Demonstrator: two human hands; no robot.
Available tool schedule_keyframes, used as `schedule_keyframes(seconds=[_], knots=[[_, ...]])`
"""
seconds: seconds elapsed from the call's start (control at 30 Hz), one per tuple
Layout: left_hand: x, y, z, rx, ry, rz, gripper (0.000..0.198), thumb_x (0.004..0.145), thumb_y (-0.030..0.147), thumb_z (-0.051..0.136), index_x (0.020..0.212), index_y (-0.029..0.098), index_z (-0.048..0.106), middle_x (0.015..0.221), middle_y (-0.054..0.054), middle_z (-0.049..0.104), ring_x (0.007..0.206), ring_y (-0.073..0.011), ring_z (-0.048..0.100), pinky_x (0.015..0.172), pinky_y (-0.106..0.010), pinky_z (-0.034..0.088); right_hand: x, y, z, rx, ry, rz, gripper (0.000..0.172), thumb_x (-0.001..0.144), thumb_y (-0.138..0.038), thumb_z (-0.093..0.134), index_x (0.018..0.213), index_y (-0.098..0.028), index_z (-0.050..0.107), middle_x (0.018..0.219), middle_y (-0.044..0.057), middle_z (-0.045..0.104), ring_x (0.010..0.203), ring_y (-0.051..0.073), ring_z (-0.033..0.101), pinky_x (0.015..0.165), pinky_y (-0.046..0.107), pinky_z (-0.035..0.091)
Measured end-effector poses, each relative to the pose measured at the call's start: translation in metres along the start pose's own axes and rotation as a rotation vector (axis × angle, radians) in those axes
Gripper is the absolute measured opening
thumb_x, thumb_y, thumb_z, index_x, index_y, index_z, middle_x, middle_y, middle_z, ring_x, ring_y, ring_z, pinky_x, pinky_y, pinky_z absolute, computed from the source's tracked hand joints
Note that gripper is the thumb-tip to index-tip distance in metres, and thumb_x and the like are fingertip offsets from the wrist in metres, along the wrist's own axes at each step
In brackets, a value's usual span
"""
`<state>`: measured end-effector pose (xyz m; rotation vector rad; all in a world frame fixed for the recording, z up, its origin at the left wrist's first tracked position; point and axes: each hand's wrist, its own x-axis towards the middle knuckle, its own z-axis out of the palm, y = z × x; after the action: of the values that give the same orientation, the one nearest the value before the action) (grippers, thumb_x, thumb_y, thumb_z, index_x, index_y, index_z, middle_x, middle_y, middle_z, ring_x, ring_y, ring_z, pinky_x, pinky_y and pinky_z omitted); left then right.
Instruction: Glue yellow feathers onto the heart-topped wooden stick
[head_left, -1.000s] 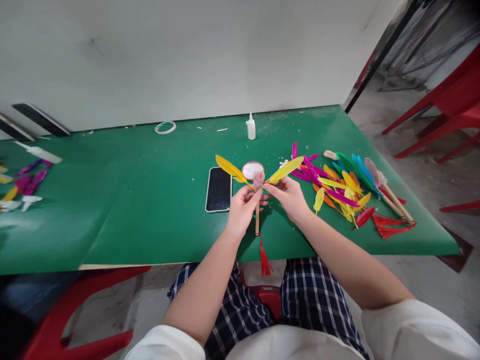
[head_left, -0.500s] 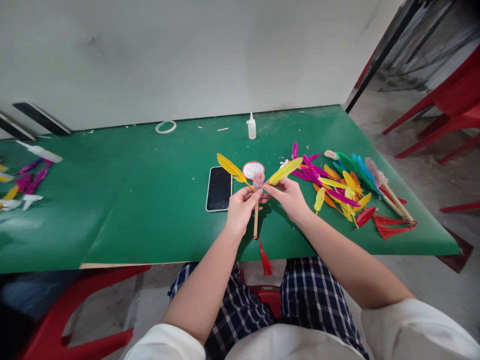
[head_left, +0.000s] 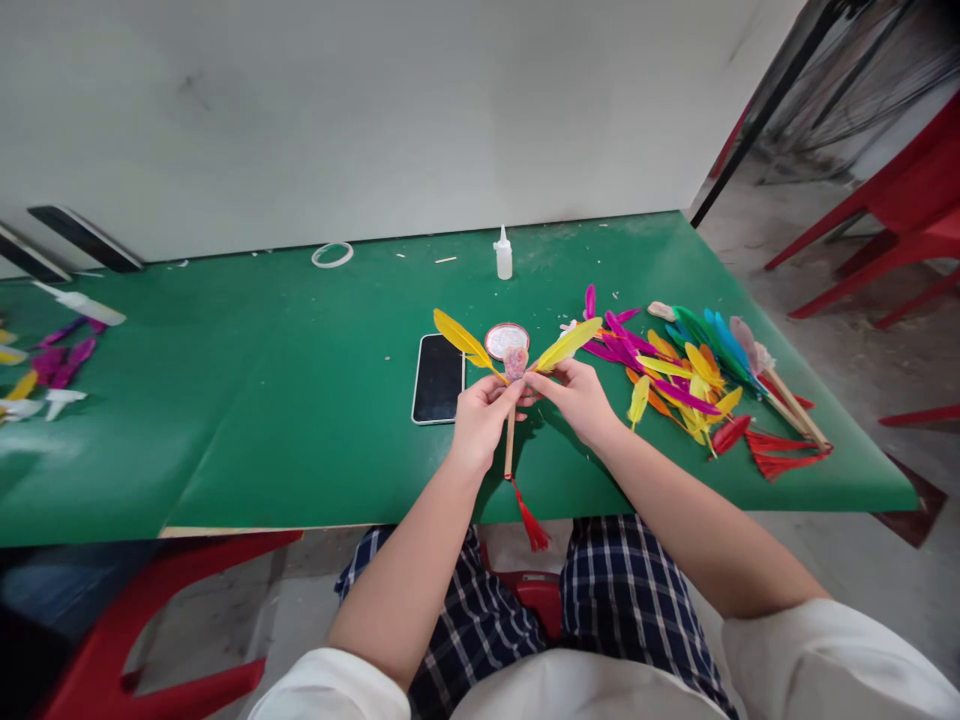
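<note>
1. From where I stand, a slim pale wooden handle [head_left: 509,445] hangs above the green table [head_left: 300,410], held in front of the person's body. Its long axis runs nearly straight away from the lap, with a red thread tassel [head_left: 532,522] dangling from the near end past the table's edge.

2. At its far end sits a small mottled pink pad [head_left: 515,362], just beyond both sets of fingertips and midway between the hands.

3. The left hand [head_left: 478,415] is the nearer one to the handle: its thumb and fingers pinch around the top of the stick, just below the pad.

4. The right hand [head_left: 581,400] comes in from the other side, its thumb and fingers closed at the base of a bright yellow feather [head_left: 570,345]. Exactly how the fingertips grip is hidden.

5. That feather slants away and to the right from the pad; a deeper yellow feather [head_left: 459,335] slants away to the left, so the two make an open V across the handle's line.

6. Behind the pad lies a round white disc with a red rim [head_left: 507,340]. A dark-screened phone [head_left: 439,380] is left of the left hand, and a pile of loose multicoloured feathers [head_left: 694,385] spreads right of the right hand.
</note>
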<state>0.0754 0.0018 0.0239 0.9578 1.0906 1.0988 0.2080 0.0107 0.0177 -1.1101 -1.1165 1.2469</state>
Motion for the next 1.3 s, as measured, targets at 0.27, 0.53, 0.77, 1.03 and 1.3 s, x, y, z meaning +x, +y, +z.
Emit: schedule_keyframes(seconds=[0.27, 0.53, 0.77, 1.03, 1.3], knots=[[-0.0005, 0.0009, 0.0003, -0.012, 0.015, 0.0, 0.027, 0.069, 0.035, 0.069, 0.082, 0.012, 0.065, 0.07, -0.004, 0.067, 0.065, -0.013, 0.064, 0.051, -0.019, 0.05, -0.001, -0.0013, 0.0013, 0.003, -0.001, -0.002, 0.027, 0.063, -0.038, 0.071, 0.079, -0.016, 0.066, 0.074, 0.002, 0.066, 0.065, 0.014, 0.062, 0.063, 0.03, 0.054], [-0.0005, 0.0008, 0.0011, -0.013, 0.027, 0.013, 0.027, 0.068, 0.035, 0.069, 0.081, 0.012, 0.065, 0.07, -0.004, 0.068, 0.064, -0.0137, 0.064, 0.05, -0.02, 0.048, -0.0005, 0.001, 0.0008, 0.006, -0.019, -0.009, 0.027, 0.064, -0.038, 0.07, 0.08, -0.017, 0.066, 0.074, 0.002, 0.066, 0.064, 0.013, 0.062, 0.062, 0.029, 0.054], [-0.0003, 0.0006, 0.0004, -0.017, 0.028, 0.025, 0.027, 0.069, 0.035, 0.069, 0.082, 0.012, 0.065, 0.071, -0.004, 0.068, 0.062, -0.0129, 0.064, 0.048, -0.019, 0.047, -0.0017, 0.0007, 0.0006, 0.033, -0.037, -0.006, 0.027, 0.066, -0.038, 0.069, 0.081, -0.016, 0.066, 0.076, 0.002, 0.067, 0.066, 0.014, 0.063, 0.064, 0.029, 0.054], [-0.0014, 0.0, 0.0009, 0.01, 0.035, 0.043, 0.026, 0.069, 0.037, 0.068, 0.078, 0.012, 0.064, 0.072, -0.005, 0.068, 0.063, -0.0135, 0.064, 0.05, -0.02, 0.047, -0.0018, 0.0004, 0.0017, 0.002, -0.012, -0.013, 0.024, 0.067, -0.038, 0.068, 0.079, -0.017, 0.065, 0.076, 0.002, 0.067, 0.063, 0.013, 0.062, 0.062, 0.029, 0.054], [-0.0012, 0.0004, 0.0012, 0.011, 0.032, 0.039, 0.027, 0.069, 0.038, 0.068, 0.078, 0.012, 0.063, 0.071, -0.005, 0.068, 0.063, -0.014, 0.064, 0.049, -0.02, 0.047, -0.0011, 0.0011, 0.0012, -0.014, -0.005, -0.027, 0.024, 0.066, -0.037, 0.069, 0.079, -0.018, 0.066, 0.077, 0.002, 0.067, 0.068, 0.014, 0.062, 0.061, 0.029, 0.054]])
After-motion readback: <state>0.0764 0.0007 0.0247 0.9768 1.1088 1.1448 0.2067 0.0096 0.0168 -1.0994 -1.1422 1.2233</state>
